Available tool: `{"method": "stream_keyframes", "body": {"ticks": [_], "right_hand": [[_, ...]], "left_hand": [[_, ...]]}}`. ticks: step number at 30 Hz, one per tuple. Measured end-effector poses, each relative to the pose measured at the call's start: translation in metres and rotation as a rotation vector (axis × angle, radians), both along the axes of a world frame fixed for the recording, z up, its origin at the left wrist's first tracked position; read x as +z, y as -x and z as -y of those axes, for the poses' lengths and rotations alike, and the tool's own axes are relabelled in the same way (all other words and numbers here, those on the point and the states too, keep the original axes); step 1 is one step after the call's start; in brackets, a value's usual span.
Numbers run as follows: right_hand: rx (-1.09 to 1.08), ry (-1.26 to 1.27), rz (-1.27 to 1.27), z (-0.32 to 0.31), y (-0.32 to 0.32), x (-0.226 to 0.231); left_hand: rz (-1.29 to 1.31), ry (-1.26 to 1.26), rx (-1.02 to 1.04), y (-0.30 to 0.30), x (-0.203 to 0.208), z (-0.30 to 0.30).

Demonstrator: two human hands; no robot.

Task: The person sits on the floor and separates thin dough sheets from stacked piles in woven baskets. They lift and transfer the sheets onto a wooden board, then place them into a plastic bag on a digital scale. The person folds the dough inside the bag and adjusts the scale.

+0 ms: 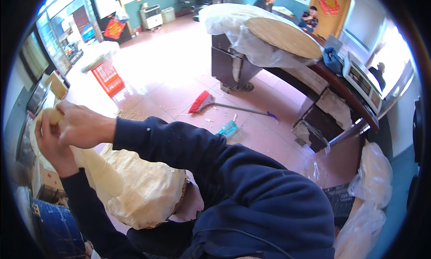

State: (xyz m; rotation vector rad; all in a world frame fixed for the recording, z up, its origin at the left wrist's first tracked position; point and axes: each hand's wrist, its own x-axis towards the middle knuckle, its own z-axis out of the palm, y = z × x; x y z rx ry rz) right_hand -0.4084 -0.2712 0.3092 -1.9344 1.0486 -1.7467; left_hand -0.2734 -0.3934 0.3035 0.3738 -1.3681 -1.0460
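Both my hands are raised at the far left of the head view, around a pale yellowish piece of husk-like material [53,115]. My right hand [83,124] closes over its top, my left hand [51,144] grips it from below. A long pale strip [101,171] hangs down from the hands. Below them sits a large round basket heaped with pale dried husks [148,194]. My dark blue sleeves fill the lower middle.
A red broom [202,101] and a blue plastic bottle [228,128] lie on the tiled floor. A red crate [107,77] stands at left. A dark desk with a round wooden board under plastic sheet [283,36] is behind. Two people sit far back. Plastic bags [372,178] at right.
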Motion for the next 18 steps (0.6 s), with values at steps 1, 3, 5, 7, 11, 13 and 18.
{"method": "stream_keyframes", "body": {"ticks": [1, 3, 5, 7, 11, 13, 18], "right_hand": [[-0.048, -0.064, 0.012, -0.009, 0.001, 0.004], [-0.133, -0.034, 0.009, -0.018, 0.002, 0.01], [-0.186, 0.017, -0.123, -0.019, 0.008, 0.011], [-0.234, 0.054, -0.252, -0.015, 0.015, 0.007], [-0.284, 0.097, -0.344, -0.005, 0.028, 0.0], [-0.271, 0.162, -0.363, 0.0, 0.036, 0.0], [-0.239, 0.155, -0.417, 0.008, 0.052, 0.012]], "left_hand": [[0.065, 0.01, 0.065, -0.002, -0.006, -0.003], [0.096, 0.033, 0.033, -0.003, -0.014, -0.011], [-0.04, -0.062, -0.093, 0.002, -0.021, -0.022], [-0.104, -0.16, -0.165, 0.007, -0.022, -0.036], [-0.081, -0.128, -0.261, 0.016, -0.018, -0.061], [-0.048, -0.129, -0.242, 0.015, -0.02, -0.072], [0.394, 0.531, 0.45, 0.007, -0.042, -0.086]]}}
